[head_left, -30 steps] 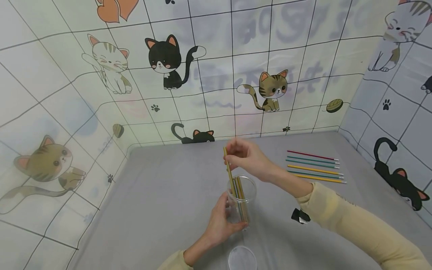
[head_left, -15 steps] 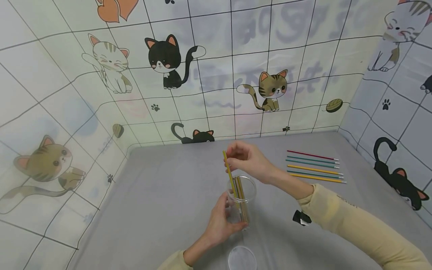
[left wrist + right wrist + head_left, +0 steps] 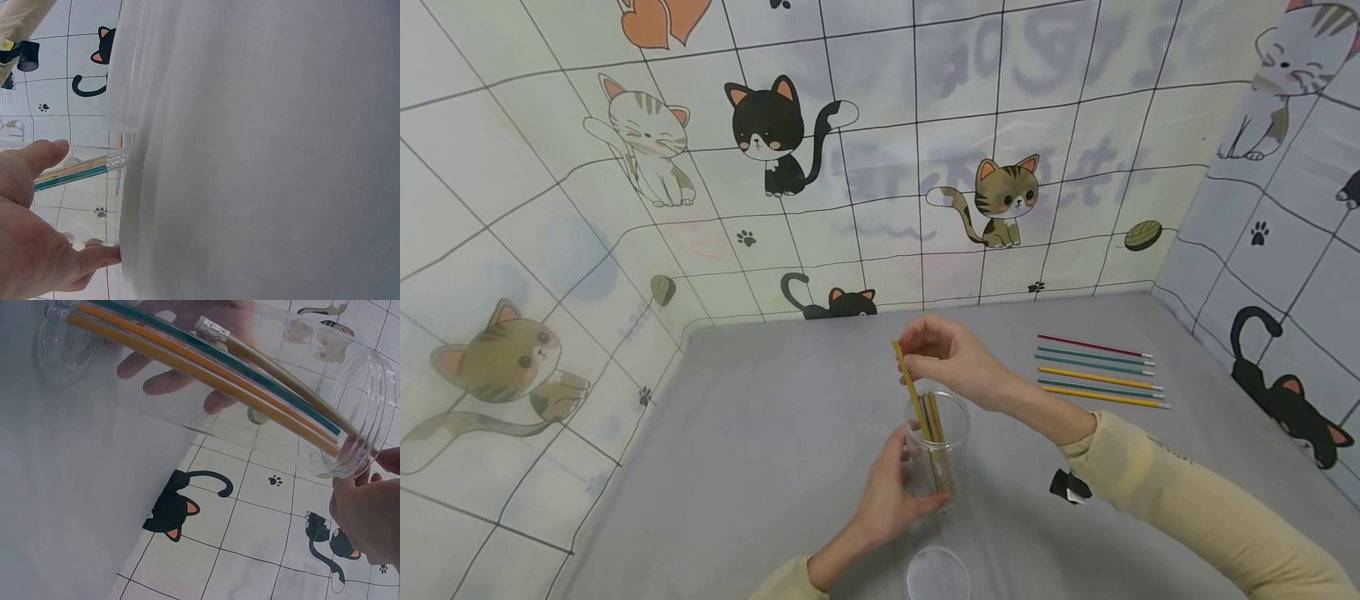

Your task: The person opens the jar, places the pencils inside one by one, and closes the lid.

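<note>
A clear jar (image 3: 965,421) stands upright in the head view, with my left hand (image 3: 883,498) gripping it low, thumb in front and fingers behind. Above the rim, my right hand (image 3: 951,360) pinches a yellow pencil (image 3: 912,387) near its top. Most of that pencil slants down inside the jar. In the right wrist view, the held pencil's white eraser end (image 3: 212,328) is inside, raised off the jar's bottom. Beside it lean an orange pencil (image 3: 150,339), a teal pencil (image 3: 250,372) and a yellow pencil (image 3: 187,375), eraser ends down.
Several pencils lie in a row at the right: a red pencil (image 3: 1093,345) at the back, then teal and yellow ones, such as a yellow pencil (image 3: 1108,397) in front. A clear round lid (image 3: 938,575) lies near the front edge. Cat-printed cloth (image 3: 880,192) walls the grey table.
My right hand has come down slightly, and the pinched yellow pencil has slid deeper into the jar. My left hand and the jar stay in place.
</note>
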`<state>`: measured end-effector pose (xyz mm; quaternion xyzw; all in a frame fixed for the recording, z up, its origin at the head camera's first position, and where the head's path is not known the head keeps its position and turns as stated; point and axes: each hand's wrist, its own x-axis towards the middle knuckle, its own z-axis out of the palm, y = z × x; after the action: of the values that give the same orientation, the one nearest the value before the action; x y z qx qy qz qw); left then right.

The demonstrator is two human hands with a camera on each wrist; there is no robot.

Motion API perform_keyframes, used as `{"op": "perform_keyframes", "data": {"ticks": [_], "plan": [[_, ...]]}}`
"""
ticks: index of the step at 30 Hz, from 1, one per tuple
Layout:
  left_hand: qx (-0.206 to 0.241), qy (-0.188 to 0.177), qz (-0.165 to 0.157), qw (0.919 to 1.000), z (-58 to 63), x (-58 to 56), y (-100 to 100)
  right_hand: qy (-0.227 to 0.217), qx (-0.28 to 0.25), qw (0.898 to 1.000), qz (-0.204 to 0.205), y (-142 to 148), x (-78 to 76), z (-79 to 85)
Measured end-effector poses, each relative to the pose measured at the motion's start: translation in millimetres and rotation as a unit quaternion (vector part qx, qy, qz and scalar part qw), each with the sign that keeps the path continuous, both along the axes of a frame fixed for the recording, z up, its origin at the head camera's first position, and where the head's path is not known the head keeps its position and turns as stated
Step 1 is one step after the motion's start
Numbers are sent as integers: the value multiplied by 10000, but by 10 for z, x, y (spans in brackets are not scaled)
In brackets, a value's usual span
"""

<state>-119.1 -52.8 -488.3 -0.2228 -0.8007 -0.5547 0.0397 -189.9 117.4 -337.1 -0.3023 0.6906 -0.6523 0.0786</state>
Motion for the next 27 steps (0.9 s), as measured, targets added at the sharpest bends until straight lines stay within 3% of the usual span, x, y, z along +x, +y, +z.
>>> {"op": "perform_keyframes", "data": {"ticks": [18,27], "plan": [[-88,-156,-92,9998,11,-20,-45,-45,278,9989,-364,8,-23,42],[-113,-74,-139,9998,-3,-36,-52,-79,384,9958,-822,268,-98,49]]}}
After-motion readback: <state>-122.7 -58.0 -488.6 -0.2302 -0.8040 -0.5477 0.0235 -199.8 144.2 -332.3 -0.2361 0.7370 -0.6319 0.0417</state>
